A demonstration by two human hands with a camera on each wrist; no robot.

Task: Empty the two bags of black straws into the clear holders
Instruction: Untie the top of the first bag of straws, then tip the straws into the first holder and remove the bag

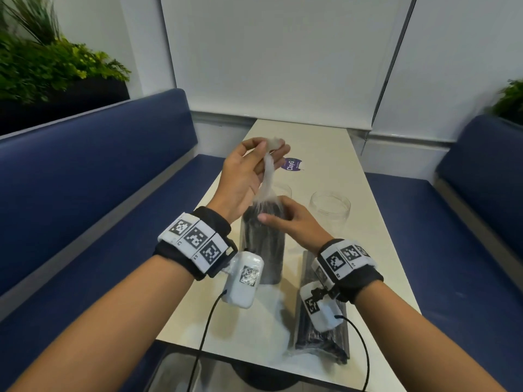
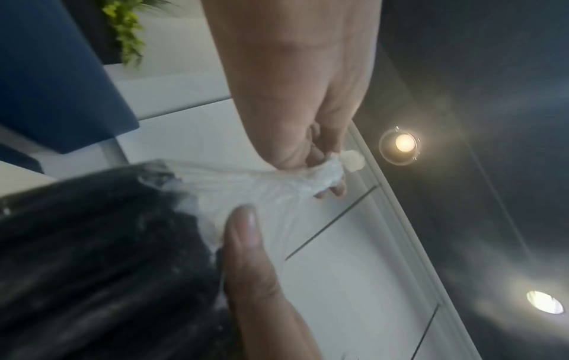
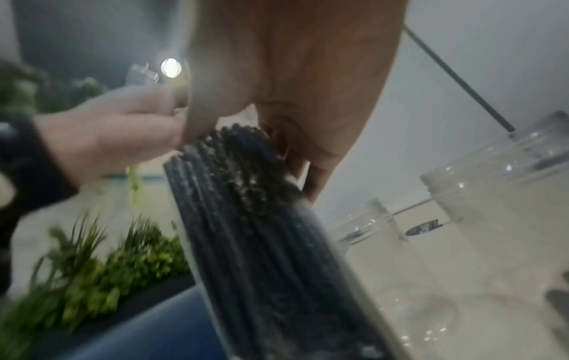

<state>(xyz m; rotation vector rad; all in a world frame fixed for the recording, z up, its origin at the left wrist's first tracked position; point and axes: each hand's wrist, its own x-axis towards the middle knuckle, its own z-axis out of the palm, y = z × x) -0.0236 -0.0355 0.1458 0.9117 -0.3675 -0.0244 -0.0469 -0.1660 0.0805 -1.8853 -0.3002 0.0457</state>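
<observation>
The left hand point(image 1: 249, 176) pinches the twisted neck of the upright bag point(image 1: 263, 244) of black straws between thumb and fingertips, the gathered plastic stretched taut below those fingers. The right hand point(image 1: 288, 222) curls round the bag's shoulder, thumb across the front, just under the twist and right at the straw tips point(image 3: 246, 156). The bag stands on the table point(image 1: 325, 154) beneath both hands; the second bag point(image 1: 319, 329) lies flat under the right wrist, untouched. Two clear holders point(image 1: 329, 209) stand just beyond the right fingers, both seemingly empty.

The film looks thin, soft and slippery, so the knot likely needs a fingertip pinch to untwist. The straws appear light and stiff as a bundle, yet liable to fan out once loose; a grasp round the middle of the bundle would probably steady the pour, as the holders look light enough to tip
</observation>
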